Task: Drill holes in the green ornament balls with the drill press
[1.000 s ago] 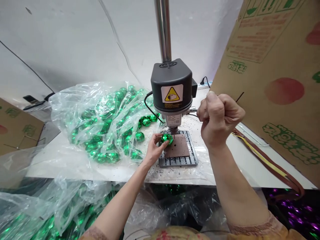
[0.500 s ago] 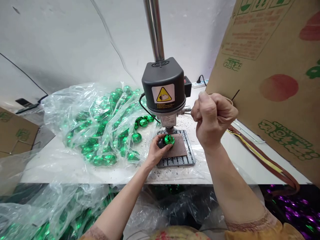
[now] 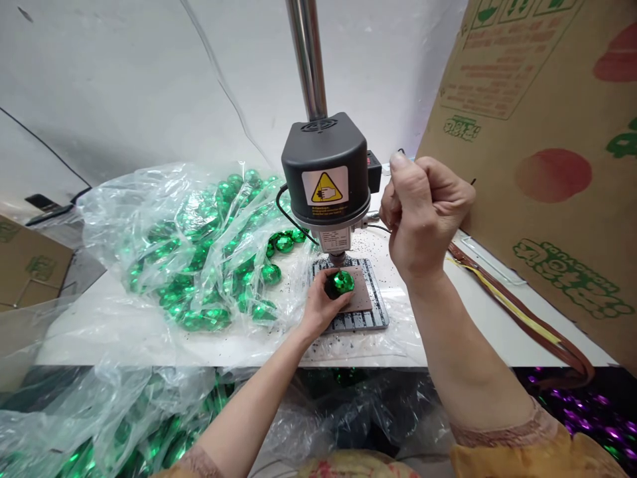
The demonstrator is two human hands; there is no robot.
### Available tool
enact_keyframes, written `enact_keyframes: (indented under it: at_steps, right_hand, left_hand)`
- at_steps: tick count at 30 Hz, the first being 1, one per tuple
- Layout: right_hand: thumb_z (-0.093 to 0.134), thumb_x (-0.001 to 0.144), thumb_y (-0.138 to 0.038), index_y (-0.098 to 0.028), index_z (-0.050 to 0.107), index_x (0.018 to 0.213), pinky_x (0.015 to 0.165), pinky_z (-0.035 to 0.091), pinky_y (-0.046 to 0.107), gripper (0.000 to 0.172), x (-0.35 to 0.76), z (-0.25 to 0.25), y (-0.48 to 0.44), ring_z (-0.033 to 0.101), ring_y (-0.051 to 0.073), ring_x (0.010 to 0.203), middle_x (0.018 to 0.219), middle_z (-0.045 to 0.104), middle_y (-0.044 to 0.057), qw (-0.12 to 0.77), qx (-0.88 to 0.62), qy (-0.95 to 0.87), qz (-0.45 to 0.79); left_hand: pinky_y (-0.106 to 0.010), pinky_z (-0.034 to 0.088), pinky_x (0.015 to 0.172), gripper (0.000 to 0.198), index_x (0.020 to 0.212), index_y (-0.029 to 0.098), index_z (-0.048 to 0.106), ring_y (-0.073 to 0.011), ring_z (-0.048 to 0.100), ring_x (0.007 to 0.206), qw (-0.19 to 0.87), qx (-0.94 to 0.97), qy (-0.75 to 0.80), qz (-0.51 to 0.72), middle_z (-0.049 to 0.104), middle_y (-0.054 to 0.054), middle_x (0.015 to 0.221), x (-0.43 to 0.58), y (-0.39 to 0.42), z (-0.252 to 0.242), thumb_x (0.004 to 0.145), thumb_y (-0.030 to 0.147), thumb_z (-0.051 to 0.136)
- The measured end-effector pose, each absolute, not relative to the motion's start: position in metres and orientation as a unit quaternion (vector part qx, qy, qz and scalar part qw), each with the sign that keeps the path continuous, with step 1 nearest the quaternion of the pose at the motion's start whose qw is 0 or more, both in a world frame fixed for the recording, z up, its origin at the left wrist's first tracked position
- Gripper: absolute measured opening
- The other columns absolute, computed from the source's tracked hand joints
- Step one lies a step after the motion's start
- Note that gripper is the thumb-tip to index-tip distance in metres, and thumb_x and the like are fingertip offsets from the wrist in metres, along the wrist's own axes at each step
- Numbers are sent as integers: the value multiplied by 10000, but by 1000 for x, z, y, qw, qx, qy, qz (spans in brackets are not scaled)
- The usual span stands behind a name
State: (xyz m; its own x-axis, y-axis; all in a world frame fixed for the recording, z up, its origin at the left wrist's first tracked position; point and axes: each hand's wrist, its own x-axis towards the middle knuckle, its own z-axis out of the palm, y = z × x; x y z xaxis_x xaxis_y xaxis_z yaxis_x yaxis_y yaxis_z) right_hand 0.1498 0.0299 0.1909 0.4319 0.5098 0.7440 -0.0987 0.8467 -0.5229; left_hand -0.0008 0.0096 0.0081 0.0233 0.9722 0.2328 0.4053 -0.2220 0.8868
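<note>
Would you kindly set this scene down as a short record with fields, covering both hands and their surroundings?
Left hand: holds a green faceted ball over the brown board
Right hand: closed in a fist beside the machine; its grip is mostly hidden
Machine: black housing, yellow warning triangle
Under board: slotted metal base
Left side: clear plastic bag with green balls
Right side: printed cardboard box

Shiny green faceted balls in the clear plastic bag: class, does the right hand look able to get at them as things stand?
Probably not: the right hand is fisted beside the black-and-silver drill press, which stands between it and the balls, many under the clear plastic bag.
</note>
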Motion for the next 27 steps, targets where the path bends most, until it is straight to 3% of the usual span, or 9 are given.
enact_keyframes:
  at_steps: [6,27]
  right_hand:
    - [586,929,-180,-196,325,533,445,235,251,474,150,184,24,302,31,419,483,299,-79,817,-211,-505,181]
    - [614,886,-222,-194,222,554,413,185,285,515,146,141,22,223,48,394,462,231,-62,857,-178,-479,68]
  left_hand:
    - [-425,507,986,519,1239,211,579,-246,647,1090,332,658,512,440,682,-71,1173,-4,9,0,777,314,793]
    - [-420,493,1009,513,1246,223,573,-250,626,1130,336,661,500,448,650,-76,1213,-4,7,-4,795,314,799]
